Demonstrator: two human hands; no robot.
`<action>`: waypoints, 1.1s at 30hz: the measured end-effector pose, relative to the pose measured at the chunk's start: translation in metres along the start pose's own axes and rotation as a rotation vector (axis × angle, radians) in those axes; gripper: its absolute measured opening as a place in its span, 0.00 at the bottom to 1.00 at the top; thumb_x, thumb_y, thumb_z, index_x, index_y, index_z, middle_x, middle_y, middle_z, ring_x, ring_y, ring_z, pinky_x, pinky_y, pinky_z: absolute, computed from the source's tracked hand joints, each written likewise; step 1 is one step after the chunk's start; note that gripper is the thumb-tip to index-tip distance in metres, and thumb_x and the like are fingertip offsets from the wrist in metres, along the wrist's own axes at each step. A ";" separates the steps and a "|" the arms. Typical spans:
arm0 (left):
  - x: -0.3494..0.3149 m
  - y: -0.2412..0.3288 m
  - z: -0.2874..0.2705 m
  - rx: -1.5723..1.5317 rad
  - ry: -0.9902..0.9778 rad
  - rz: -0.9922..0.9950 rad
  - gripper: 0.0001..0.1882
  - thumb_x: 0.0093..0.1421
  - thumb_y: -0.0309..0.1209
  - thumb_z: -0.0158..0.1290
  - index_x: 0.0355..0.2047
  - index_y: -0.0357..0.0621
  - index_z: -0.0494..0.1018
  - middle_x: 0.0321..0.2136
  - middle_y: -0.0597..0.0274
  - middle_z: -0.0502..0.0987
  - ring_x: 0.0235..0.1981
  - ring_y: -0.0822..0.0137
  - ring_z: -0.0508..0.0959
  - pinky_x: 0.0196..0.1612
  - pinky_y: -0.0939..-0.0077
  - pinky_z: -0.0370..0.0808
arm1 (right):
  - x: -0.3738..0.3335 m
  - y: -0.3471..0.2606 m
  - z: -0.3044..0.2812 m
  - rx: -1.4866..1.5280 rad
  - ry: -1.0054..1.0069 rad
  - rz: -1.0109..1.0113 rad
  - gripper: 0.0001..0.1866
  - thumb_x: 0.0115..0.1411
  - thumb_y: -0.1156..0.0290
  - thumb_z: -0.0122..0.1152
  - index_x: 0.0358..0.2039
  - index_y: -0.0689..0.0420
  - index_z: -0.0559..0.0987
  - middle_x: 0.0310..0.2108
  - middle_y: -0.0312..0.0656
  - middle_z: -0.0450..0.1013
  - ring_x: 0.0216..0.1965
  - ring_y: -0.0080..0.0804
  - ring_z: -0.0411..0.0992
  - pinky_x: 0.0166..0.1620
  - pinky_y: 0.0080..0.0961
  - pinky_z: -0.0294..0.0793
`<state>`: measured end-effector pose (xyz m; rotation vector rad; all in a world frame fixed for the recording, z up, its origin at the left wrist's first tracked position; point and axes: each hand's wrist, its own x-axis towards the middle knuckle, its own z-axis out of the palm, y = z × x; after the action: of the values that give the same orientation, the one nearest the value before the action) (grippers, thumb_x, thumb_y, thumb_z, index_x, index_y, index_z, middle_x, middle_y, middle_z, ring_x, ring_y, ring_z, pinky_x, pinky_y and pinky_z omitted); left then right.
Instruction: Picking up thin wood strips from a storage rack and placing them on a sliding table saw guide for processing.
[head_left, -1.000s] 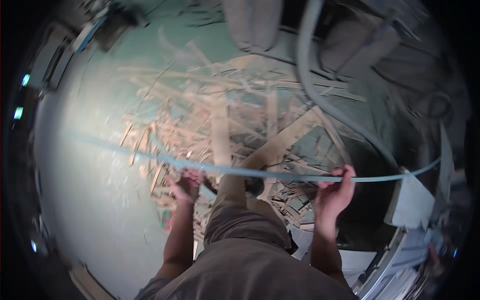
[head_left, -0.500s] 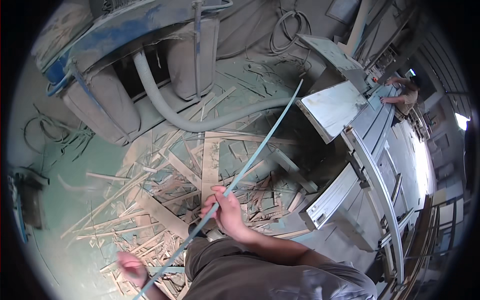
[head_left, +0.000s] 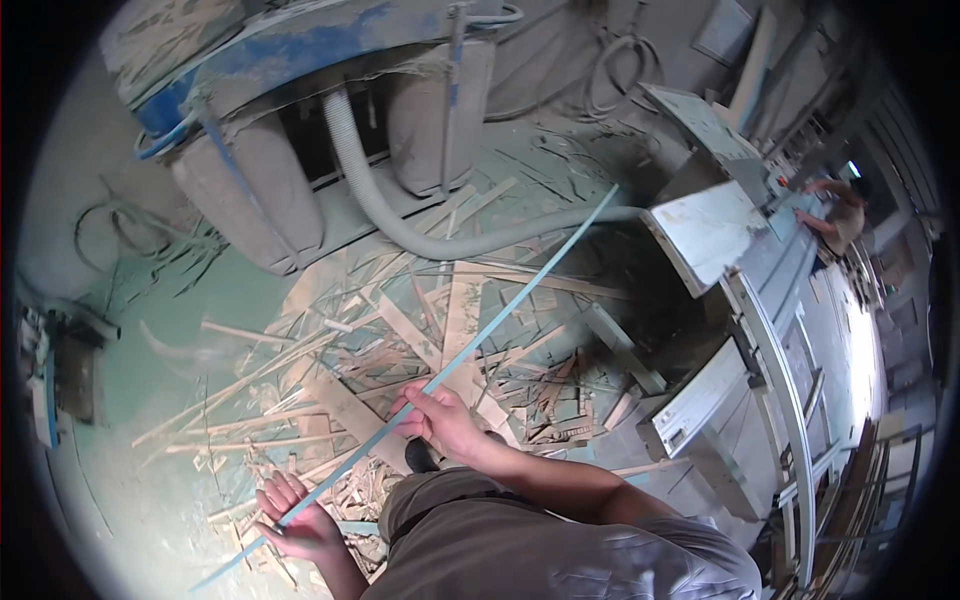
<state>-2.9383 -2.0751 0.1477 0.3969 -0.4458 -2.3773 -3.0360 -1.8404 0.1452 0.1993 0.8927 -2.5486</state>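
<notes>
A long, thin, pale blue-green strip (head_left: 530, 290) slants across the view, from low on the left up to the far right. About midway along it, my right hand (head_left: 450, 425) grips it between thumb and fingers. Lower down, the strip crosses the palm of my left hand (head_left: 305, 525), which holds it loosely with the fingers only partly curled. Its near end sticks out past my left hand. Beneath the strip, scrap wood (head_left: 400, 335) lies heaped on the floor in front of me.
A dusty blue machine (head_left: 300, 60) with large collection bags (head_left: 245, 190) stands ahead on the left. Its grey flexible hose (head_left: 450, 245) runs across the floor to a metal-topped machine (head_left: 710, 235) on the right. Farther right, another person (head_left: 840, 215) leans over a work surface.
My left hand has come onto the strip's lower part, where it was blurred and beside it. The strip has moved down and left relative to my view, which has shifted slightly left.
</notes>
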 end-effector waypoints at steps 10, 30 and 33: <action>0.057 0.108 -0.027 0.015 0.109 0.223 0.20 0.62 0.50 0.39 0.29 0.46 0.66 0.12 0.72 0.53 0.13 0.77 0.50 0.16 0.84 0.51 | 0.084 -0.008 -0.023 0.539 0.120 -0.345 0.26 0.61 0.45 0.38 0.30 0.54 0.75 0.15 0.28 0.59 0.14 0.18 0.52 0.12 0.16 0.50; 0.144 0.157 0.014 0.519 0.236 0.531 0.15 0.65 0.44 0.38 0.25 0.51 0.56 0.14 0.74 0.52 0.13 0.79 0.50 0.13 0.84 0.50 | 0.113 -0.031 0.102 -0.496 0.167 -0.491 0.19 0.65 0.54 0.35 0.32 0.57 0.66 0.13 0.34 0.59 0.10 0.25 0.57 0.14 0.22 0.57; 0.130 0.103 0.035 0.526 0.157 0.401 0.15 0.65 0.45 0.37 0.26 0.51 0.58 0.11 0.76 0.51 0.09 0.80 0.48 0.10 0.84 0.47 | 0.112 0.023 0.128 -1.227 -0.065 -0.649 0.21 0.64 0.53 0.38 0.34 0.58 0.70 0.14 0.35 0.62 0.15 0.24 0.61 0.21 0.24 0.61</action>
<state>-2.9876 -2.2284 0.2010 0.6553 -0.9808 -1.8068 -3.1255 -1.9751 0.2025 -0.6218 2.5542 -1.9281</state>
